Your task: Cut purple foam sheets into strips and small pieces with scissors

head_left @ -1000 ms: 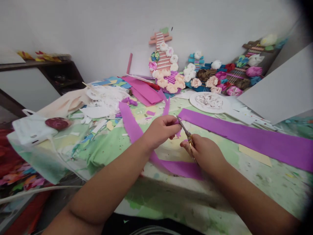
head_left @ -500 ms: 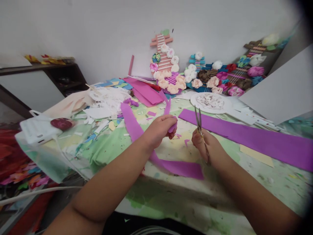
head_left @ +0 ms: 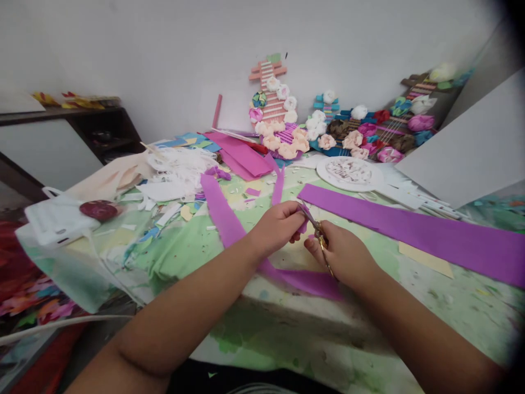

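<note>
My left hand is closed on a small folded piece of purple crepe paper, mostly hidden by the fingers. Scissors are in my right hand, fingers in the handles, and their blades meet the purple piece at the left fingertips. A cut purple paper strip curves over the table and passes under my left wrist to the table's front edge. To the right lies a long, wide purple strip. A small purple scrap sits beyond my left hand.
Paper-flower guitars lean on the back wall. A white round-ended cutout bears scraps. White shreds and pink paper lie at the back left. A white corded device stands at the left edge, and a pale board stands right.
My right hand has brought the scissors left and down to the purple piece, and the blades now touch it. My left hand has shifted slightly right.
</note>
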Demonstrator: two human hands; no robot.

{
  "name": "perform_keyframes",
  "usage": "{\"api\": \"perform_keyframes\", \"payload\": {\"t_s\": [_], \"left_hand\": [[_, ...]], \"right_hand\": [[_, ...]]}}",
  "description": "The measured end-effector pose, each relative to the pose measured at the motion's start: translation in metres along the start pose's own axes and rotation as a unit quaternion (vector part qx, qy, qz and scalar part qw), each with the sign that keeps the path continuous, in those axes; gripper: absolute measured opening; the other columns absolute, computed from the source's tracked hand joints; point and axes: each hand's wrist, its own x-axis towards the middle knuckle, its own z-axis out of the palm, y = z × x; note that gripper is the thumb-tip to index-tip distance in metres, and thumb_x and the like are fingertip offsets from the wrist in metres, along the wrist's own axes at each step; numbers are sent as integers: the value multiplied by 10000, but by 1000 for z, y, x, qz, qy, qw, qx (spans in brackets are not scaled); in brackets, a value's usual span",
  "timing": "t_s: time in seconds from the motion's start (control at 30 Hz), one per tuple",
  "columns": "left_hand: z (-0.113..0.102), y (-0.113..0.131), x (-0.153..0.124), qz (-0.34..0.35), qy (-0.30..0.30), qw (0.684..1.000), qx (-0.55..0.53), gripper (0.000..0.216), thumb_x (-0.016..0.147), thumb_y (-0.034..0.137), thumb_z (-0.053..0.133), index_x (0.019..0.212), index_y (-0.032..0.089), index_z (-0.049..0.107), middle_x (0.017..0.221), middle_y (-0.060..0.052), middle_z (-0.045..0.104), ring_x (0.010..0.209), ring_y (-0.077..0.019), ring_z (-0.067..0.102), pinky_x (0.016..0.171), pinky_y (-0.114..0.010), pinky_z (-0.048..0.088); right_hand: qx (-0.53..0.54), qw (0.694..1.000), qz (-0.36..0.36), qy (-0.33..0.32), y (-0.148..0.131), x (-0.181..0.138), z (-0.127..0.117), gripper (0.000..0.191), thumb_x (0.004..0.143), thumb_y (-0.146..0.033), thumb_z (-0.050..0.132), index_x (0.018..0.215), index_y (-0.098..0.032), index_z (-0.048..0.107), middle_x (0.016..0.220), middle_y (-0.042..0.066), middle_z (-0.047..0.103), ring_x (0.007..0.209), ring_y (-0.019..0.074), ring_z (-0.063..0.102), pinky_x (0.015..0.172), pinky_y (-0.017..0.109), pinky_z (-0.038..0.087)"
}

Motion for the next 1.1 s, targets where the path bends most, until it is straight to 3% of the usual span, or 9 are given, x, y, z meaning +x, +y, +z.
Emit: {"api": "perform_keyframes", "payload": {"t_s": [0.33, 0.53, 0.7, 0.83, 1.1], "left_hand": [[-1, -4, 0, 33, -4, 994, 108, 198, 701, 246, 402, 767, 164, 570, 581, 34, 459, 534, -85, 420, 505, -217, 345], [0, -2, -1, 21, 19, 995, 92, 160, 683, 243, 407, 661, 164, 545, 535, 38, 426, 507, -84, 386, 483, -216, 312], [-3, -1, -1, -8, 32, 997, 64, 171, 666, 239, 413, 508, 176, 405, 452, 49, 355, 459, -81, 343, 464, -222, 284], [-4, -2, 0, -4, 40, 999, 35, 164, 672, 232, 401, 518, 179, 387, 448, 54, 341, 453, -77, 322, 461, -217, 274], [-1, 3, -3, 7, -6, 999, 42, 122, 694, 227, 387, 610, 180, 461, 478, 56, 354, 463, -74, 330, 484, -218, 296]], "right_hand": [[-16, 1000, -1, -14, 0, 0, 2, 377, 765, -551, 332, 637, -201, 387, 562, 3, 489, 480, 123, 411, 458, 238, 215], [-44, 999, 4, -18, 0, 1, 0, 357, 779, -512, 329, 604, -205, 383, 529, 3, 487, 469, 127, 416, 449, 240, 202], [-34, 999, 11, -21, 3, 2, -1, 356, 769, -517, 346, 604, -209, 413, 564, 14, 539, 510, 142, 451, 460, 237, 215], [-32, 999, 7, -1, 1, 1, -2, 370, 733, -554, 376, 594, -211, 368, 518, -9, 486, 458, 123, 399, 442, 233, 195], [-43, 999, 14, 10, -1, -1, -3, 350, 741, -544, 367, 631, -212, 374, 535, -8, 472, 454, 119, 382, 444, 235, 187]]}}
